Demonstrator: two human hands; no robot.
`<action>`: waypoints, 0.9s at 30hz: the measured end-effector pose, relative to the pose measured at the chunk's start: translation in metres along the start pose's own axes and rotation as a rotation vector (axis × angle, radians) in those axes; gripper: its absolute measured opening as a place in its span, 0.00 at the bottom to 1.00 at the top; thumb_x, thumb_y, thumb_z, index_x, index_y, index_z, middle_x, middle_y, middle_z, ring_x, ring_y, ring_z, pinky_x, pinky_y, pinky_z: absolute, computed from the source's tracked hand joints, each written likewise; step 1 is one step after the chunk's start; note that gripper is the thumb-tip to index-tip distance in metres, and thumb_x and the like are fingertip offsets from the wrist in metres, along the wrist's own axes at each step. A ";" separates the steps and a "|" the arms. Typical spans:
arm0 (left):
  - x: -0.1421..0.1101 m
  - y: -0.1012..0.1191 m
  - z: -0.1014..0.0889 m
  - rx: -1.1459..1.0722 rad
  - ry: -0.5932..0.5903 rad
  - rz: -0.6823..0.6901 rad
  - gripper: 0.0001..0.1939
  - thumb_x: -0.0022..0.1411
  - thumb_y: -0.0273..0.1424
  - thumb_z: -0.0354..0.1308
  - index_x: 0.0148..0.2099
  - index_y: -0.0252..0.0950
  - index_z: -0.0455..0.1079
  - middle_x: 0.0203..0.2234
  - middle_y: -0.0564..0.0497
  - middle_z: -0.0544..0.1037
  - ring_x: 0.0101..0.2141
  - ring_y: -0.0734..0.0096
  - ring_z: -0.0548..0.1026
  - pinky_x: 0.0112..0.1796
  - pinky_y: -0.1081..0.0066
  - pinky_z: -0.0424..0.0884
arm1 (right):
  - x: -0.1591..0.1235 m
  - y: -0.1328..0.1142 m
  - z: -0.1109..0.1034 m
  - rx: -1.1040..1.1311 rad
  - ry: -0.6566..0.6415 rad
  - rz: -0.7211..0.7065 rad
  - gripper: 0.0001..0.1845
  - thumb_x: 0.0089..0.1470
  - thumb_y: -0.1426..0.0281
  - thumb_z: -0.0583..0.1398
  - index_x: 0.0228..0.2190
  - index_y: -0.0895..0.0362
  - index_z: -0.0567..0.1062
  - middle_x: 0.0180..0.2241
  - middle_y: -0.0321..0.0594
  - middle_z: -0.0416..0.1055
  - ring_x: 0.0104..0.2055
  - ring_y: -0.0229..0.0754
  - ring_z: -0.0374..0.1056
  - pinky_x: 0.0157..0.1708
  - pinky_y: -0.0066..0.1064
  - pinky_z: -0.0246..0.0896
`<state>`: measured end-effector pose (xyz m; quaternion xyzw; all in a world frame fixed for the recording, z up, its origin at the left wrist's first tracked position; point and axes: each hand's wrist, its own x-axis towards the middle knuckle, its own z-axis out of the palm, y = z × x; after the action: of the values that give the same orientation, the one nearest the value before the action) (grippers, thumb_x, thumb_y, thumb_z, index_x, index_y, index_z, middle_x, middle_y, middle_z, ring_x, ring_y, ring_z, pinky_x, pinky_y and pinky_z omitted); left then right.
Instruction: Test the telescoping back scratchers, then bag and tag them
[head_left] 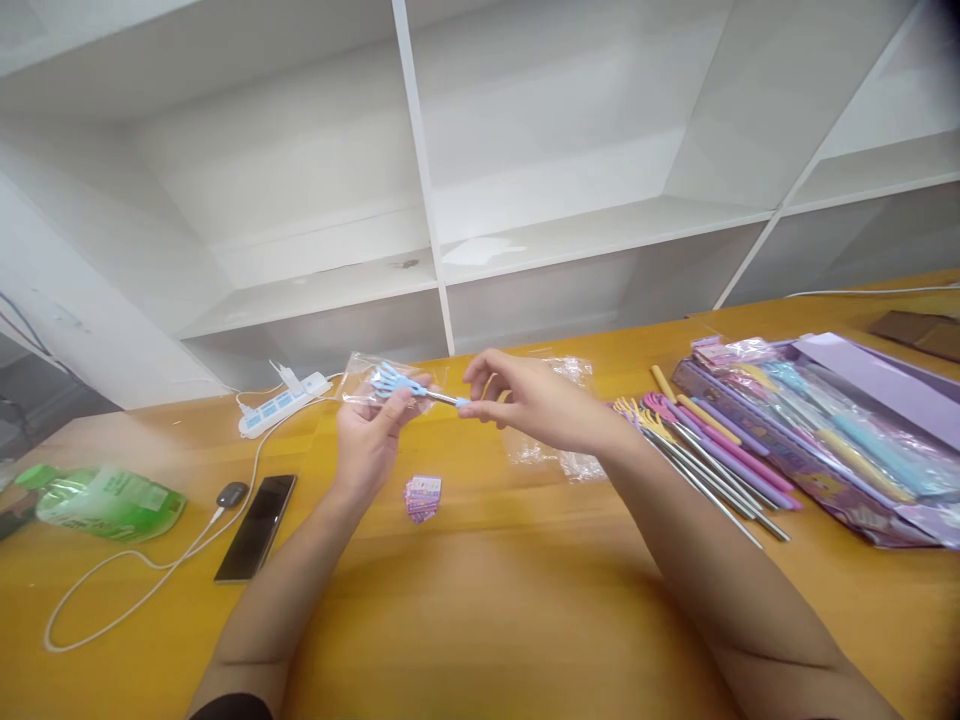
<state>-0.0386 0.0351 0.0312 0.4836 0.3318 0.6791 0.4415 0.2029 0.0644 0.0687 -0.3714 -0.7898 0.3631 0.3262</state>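
A light blue back scratcher [403,384] with a claw-shaped head and a metal rod lies across between my hands. My left hand [367,440] is closed on its head end, thumb on top, together with a clear plastic bag [358,372] that surrounds the head. My right hand [536,400] pinches the blue part at the rod's other end between thumb and fingers. Below the hands, a small stack of purple printed cards [423,498] lies on the table. More clear plastic bags [577,466] lie under and behind my right hand.
To the right lie several loose back scratchers and rods [712,470], beside a purple box [840,520] with bagged ones in it. On the left are a power strip [285,405], a phone [256,528], a white cable [142,560] and a green bottle [112,505]. White shelving [427,170] stands behind the table.
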 end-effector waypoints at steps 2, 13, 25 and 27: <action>0.008 0.007 -0.008 -0.042 0.063 0.032 0.19 0.58 0.36 0.80 0.46 0.34 0.80 0.43 0.43 0.89 0.44 0.58 0.89 0.48 0.65 0.87 | -0.001 0.004 -0.011 -0.033 -0.086 0.010 0.20 0.65 0.48 0.65 0.42 0.52 0.77 0.38 0.38 0.81 0.37 0.42 0.76 0.36 0.36 0.67; 0.020 0.018 -0.020 -0.071 0.077 0.037 0.21 0.57 0.37 0.81 0.47 0.35 0.79 0.46 0.44 0.88 0.47 0.57 0.88 0.53 0.60 0.86 | -0.003 0.007 -0.023 0.035 -0.243 0.036 0.18 0.62 0.54 0.67 0.46 0.52 0.77 0.42 0.39 0.82 0.34 0.40 0.77 0.35 0.35 0.70; 0.003 0.006 -0.001 -0.044 -0.053 -0.135 0.18 0.59 0.38 0.79 0.45 0.33 0.81 0.48 0.40 0.88 0.52 0.52 0.86 0.52 0.56 0.86 | -0.001 0.002 0.012 0.091 0.155 -0.085 0.16 0.60 0.54 0.71 0.36 0.52 0.79 0.35 0.40 0.84 0.37 0.45 0.80 0.38 0.39 0.74; -0.001 -0.001 0.003 -0.044 -0.093 -0.169 0.19 0.60 0.39 0.78 0.47 0.33 0.81 0.49 0.40 0.87 0.53 0.51 0.85 0.52 0.54 0.85 | -0.002 -0.002 0.022 0.009 0.202 -0.121 0.18 0.63 0.51 0.69 0.35 0.52 0.79 0.33 0.39 0.83 0.35 0.43 0.78 0.37 0.37 0.72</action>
<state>-0.0356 0.0343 0.0310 0.4748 0.3356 0.6235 0.5227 0.1855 0.0548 0.0586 -0.3563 -0.7722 0.3071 0.4272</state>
